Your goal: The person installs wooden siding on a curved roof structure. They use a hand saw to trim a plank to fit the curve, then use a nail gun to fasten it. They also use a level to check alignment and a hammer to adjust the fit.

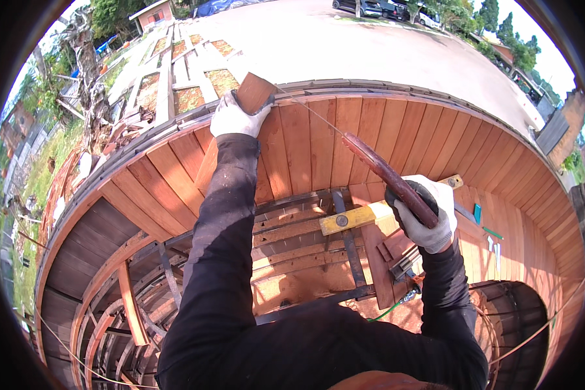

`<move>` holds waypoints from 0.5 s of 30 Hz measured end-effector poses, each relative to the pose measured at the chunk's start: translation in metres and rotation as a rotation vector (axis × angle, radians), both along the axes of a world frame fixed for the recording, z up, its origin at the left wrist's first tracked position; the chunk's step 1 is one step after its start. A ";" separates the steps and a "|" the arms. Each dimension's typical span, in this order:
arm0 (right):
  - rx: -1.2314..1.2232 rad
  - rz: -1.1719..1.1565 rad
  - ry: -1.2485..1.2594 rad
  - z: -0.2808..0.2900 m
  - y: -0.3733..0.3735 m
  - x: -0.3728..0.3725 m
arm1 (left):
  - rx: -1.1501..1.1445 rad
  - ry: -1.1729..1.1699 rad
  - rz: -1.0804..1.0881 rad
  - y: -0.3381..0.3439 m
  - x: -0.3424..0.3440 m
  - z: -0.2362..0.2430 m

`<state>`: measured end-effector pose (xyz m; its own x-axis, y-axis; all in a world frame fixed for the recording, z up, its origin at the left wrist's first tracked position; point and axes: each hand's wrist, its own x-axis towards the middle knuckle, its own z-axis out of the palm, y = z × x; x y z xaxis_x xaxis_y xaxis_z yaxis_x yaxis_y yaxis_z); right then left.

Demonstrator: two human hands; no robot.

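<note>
In my gloved left hand [239,119] is the end of a short reddish-brown wooden board [255,92], gripped at the outer rim of the curved planking. My gloved right hand [430,211] wraps round the long brown handle of what looks like a handsaw [387,172]. Its thin blade appears edge-on as a line running up and left to the board by my left hand; whether it touches the wood I cannot tell. Below both hands run the fitted planks [296,143] of the curved deck, side by side.
A yellow spirit level [364,216] lies across the frame beside my right hand. Near it are loose wood pieces [396,247], a tool with a green hose [409,294] and a teal item [478,213]. Open framing [166,266] gapes at the left. Timber [166,81] lies on the ground beyond.
</note>
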<state>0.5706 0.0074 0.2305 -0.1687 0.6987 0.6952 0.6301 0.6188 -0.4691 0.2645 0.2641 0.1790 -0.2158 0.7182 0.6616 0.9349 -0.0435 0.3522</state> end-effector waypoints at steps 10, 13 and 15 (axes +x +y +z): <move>-0.021 0.052 -0.027 0.008 0.032 -0.013 | -0.013 -0.060 -0.020 0.001 -0.001 0.002; -0.091 0.064 -0.027 -0.004 -0.002 0.013 | -0.006 -0.052 0.007 -0.010 -0.009 0.007; -0.018 0.060 -0.104 -0.008 -0.010 0.018 | 0.001 -0.002 0.055 -0.005 -0.011 0.002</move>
<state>0.5882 -0.0022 0.2225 -0.2814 0.6971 0.6595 0.6381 0.6492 -0.4140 0.2538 0.2593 0.1806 -0.2565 0.7045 0.6617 0.9351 0.0077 0.3543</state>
